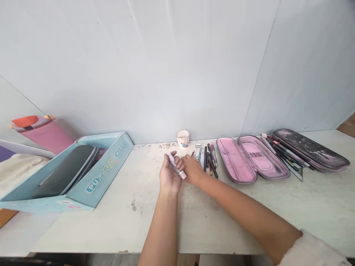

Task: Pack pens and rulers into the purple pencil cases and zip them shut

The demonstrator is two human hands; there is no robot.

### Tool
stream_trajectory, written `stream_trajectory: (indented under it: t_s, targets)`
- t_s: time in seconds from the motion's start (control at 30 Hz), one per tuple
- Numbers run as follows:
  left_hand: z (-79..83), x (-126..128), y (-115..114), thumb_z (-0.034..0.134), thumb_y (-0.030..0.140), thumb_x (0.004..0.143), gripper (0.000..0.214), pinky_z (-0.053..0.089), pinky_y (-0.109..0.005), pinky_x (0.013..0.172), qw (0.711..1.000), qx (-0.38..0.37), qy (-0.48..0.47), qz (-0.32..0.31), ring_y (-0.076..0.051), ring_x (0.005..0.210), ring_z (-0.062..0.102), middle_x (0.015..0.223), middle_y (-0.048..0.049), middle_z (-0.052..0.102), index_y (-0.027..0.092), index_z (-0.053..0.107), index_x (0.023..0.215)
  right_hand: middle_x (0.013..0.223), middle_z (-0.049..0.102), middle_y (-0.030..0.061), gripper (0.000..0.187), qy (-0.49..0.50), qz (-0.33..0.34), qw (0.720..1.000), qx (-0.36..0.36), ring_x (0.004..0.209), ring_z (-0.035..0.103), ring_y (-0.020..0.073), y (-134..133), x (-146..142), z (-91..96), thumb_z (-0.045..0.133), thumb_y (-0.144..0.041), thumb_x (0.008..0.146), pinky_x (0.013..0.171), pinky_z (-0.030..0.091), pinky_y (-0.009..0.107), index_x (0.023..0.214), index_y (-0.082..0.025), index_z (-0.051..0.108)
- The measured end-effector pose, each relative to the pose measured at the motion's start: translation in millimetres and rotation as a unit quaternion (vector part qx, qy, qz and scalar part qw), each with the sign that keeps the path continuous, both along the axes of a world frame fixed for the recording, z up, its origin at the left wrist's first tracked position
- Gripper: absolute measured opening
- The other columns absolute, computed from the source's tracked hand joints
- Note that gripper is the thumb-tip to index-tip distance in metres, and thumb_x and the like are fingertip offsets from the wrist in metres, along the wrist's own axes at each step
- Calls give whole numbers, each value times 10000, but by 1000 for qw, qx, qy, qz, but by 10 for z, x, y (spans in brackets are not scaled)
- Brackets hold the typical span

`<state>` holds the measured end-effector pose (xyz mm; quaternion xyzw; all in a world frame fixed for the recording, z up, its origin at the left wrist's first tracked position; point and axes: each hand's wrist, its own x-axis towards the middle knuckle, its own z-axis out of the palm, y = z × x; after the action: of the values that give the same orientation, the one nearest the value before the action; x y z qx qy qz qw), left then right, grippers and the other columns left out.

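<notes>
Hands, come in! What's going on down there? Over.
Left hand shut on pale lilac plastic marker pen. Right hand pressed beside it, grip unclear. Loose dark pens lying just past right hand, small white paper cup behind.

The marker (176, 166) is before the cup (182, 139), box (103, 173) left, loose pens (212, 162) and open case (236, 162) right.

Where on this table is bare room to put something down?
Bare tabletop lies between the blue box and the left hand, which grips a pale marker, and near the front edge before the open pink case. Crowded: the back, with paper cup, pens by the right hand, and dark case.
</notes>
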<state>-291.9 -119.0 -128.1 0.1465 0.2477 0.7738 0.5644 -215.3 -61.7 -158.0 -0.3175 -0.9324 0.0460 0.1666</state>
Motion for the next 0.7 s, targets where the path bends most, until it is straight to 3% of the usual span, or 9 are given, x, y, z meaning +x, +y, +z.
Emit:
stream_trajectory:
  t_s: [0.2,0.33,0.43,0.57,0.7]
  targets:
    - [31,120,67,348,318,904,277,278,-155,377,999,-27,35,-28,-54,414,307,540,38,343,124,537,846,1078,541,203,304,-60,-124,983,122,1074,400,294,295,608,105,459,-274,827,874,313,426,977,-66,621]
    - [-5,234,98,381,343,891,272,287,-156,376,995,-35,77,-49,-54,409,324,537,39,360,128,543,853,1231,466,248,300,-76,-160,983,54,1151,357,331,343,803,11,523,-232,766,882,315,428,955,-43,659]
    - [-66,332,111,446,377,859,265,302,-158,382,988,-36,140,-55,-54,417,347,546,38,382,132,547,862,1212,486,245,309,-55,-166,984,16,1108,404,325,347,816,3,542,-280,759,856,343,408,924,-54,674]
    - [-110,478,107,527,419,803,284,351,-181,399,964,-40,253,-74,-68,434,385,558,37,418,148,550,884,1101,549,200,370,27,-161,987,10,1077,435,270,318,967,169,419,-350,849,890,341,377,980,-81,636]
    - [-88,648,87,591,473,731,370,356,-194,373,920,-58,373,-102,-94,465,426,573,32,445,161,551,927,946,610,103,319,170,-146,974,-12,920,539,198,277,1409,377,337,-368,896,791,389,307,987,-163,565]
